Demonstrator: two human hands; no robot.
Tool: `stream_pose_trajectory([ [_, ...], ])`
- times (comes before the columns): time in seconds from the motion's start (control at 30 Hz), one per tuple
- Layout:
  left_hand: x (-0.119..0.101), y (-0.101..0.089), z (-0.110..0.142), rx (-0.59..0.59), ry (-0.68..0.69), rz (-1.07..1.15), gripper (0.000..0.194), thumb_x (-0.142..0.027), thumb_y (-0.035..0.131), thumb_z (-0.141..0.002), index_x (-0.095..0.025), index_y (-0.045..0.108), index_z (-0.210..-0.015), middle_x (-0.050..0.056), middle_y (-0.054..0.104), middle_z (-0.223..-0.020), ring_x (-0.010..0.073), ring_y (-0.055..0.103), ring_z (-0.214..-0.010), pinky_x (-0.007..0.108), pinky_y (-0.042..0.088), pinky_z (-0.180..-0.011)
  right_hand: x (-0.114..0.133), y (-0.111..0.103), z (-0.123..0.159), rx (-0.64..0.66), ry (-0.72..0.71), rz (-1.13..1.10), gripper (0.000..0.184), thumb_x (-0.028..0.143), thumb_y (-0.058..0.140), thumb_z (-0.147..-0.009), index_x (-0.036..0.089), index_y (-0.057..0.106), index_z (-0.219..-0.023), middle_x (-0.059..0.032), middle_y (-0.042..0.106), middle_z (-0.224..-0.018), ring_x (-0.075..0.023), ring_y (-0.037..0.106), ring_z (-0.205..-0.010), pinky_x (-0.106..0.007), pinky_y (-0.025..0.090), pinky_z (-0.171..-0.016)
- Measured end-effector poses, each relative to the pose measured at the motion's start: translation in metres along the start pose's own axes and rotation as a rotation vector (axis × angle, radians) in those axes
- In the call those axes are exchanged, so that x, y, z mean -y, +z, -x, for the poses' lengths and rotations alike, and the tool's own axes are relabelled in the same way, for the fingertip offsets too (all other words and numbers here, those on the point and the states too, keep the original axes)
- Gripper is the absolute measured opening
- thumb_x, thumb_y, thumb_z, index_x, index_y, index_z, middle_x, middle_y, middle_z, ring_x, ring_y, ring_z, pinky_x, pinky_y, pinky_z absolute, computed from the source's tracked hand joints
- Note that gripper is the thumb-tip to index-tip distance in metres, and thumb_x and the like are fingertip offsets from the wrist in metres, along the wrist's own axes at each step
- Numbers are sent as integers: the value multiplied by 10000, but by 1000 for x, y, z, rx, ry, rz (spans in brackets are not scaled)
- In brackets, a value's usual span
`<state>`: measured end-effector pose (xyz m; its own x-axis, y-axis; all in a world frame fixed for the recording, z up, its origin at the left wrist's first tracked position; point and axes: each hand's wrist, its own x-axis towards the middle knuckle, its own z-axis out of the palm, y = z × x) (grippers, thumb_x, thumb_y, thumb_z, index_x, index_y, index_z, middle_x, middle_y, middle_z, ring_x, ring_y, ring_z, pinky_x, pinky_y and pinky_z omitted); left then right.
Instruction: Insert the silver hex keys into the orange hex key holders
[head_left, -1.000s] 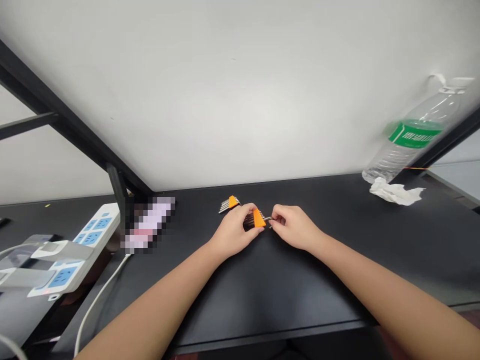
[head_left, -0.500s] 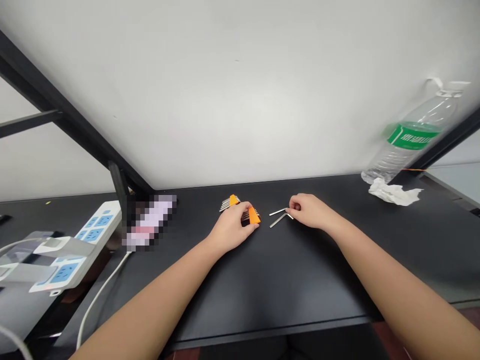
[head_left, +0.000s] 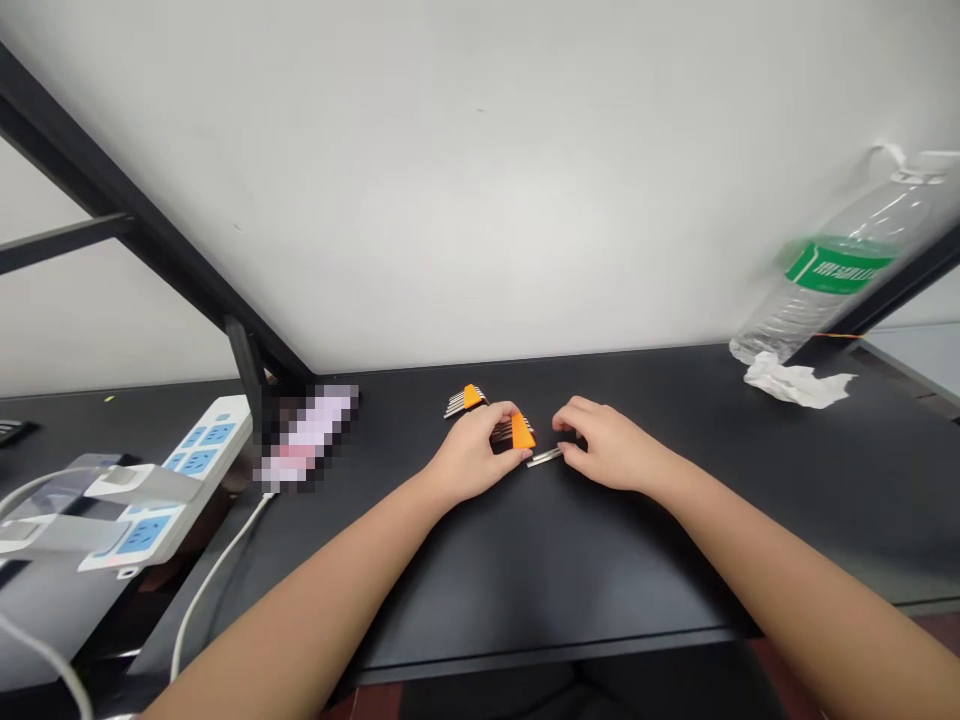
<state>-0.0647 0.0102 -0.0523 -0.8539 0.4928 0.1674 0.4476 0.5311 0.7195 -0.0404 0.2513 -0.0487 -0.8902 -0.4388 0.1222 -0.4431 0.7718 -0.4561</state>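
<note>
My left hand (head_left: 480, 452) grips an orange holder (head_left: 523, 432) with several metal hex keys in it, thumb and forefinger curled about its near end. Beyond the knuckles shows another orange piece (head_left: 473, 397) with metal rods sticking out to the left; whether both belong to one holder is hidden by the hand. A pair of loose thin metal keys (head_left: 543, 457) lies on the black desk, just right of the left thumb. Over their right end is my right hand (head_left: 611, 445), its fingers curved and parted from the thumb. The thumb tip is at the keys.
A clear plastic bottle (head_left: 836, 265) with a green label leans by the wall at the right, and a crumpled tissue (head_left: 799, 382) lies beside it. At left are a white power strip (head_left: 214, 435) with plugs, a pale cable (head_left: 217, 580) and a blurred-out phone-like object (head_left: 319, 425).
My right hand has moved left and its pinch has opened. The loose keys now lie close together near the left hand. The left hand keeps its hold; the view has shifted slightly.
</note>
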Motion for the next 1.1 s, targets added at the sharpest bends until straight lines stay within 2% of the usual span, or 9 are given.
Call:
stream_pose_trajectory([
  [0.07, -4, 0, 1, 21, 17, -3, 283, -325, 723, -801, -237, 614, -1047, 8, 682, -975, 191, 634, -873, 336, 523, -817, 5, 2, -2, -29, -46, -121, 163, 201, 593, -893, 218, 603, -1055, -43, 639, -1063, -166, 603, -881, -294, 460, -770],
  [0.2, -10, 0, 1, 71, 35, -8, 215, -365, 696, -835, -234, 611, -983, 6, 661, -899, 187, 609, -820, 326, 501, -761, 13, 12, -8, -74, -74, -240, 50, 204, 542, -930, 214, 588, -948, -15, 654, -911, -146, 595, -779, -275, 452, -693],
  [0.37, -3, -1, -2, 28, -7, -43, 224, -321, 700, -815, -237, 597, -996, 10, 679, -951, 198, 636, -868, 332, 511, -785, 8, 18, -12, -157, 49, -309, 128, 148, 526, -877, 224, 599, -952, 7, 658, -834, -134, 584, -687, -266, 451, -646],
  [0.47, 3, 0, -3, 5, -35, -78, 274, -306, 741, -771, -242, 601, -998, 3, 690, -955, 207, 647, -884, 341, 518, -785, -6, 14, -12, -129, 153, -349, 148, 169, 543, -859, 225, 633, -962, 9, 672, -819, -140, 611, -689, -269, 476, -656],
  [0.57, 6, 1, -3, 28, -19, -82, 241, -298, 742, -765, -242, 613, -961, 0, 691, -931, 205, 644, -873, 343, 516, -786, -15, 12, -12, -75, 206, -383, 127, 204, 562, -860, 227, 652, -947, 8, 688, -829, -146, 633, -715, -271, 492, -670],
  [0.7, 6, 1, -3, 35, -30, -67, 201, -291, 722, -776, -238, 606, -930, -2, 683, -911, 195, 637, -844, 336, 516, -773, -12, 12, -10, -59, 157, -414, 125, 225, 565, -881, 229, 662, -958, 6, 698, -862, -148, 635, -743, -274, 492, -698],
  [0.87, 6, 0, -3, 31, -21, -29, 247, -266, 727, -757, -231, 620, -978, 1, 685, -936, 188, 641, -846, 334, 529, -792, -8, 7, -9, -54, 75, -363, 163, 213, 534, -923, 242, 676, -998, 10, 710, -904, -144, 621, -746, -273, 475, -702],
  [1.1, 2, 0, -1, 73, 36, 4, 201, -253, 708, -783, -234, 619, -962, -16, 669, -871, 171, 630, -805, 316, 512, -774, -1, 6, -10, -23, -114, -234, 286, 174, 472, -976, 265, 695, -1131, -15, 741, -1095, -167, 673, -929, -294, 480, -839],
])
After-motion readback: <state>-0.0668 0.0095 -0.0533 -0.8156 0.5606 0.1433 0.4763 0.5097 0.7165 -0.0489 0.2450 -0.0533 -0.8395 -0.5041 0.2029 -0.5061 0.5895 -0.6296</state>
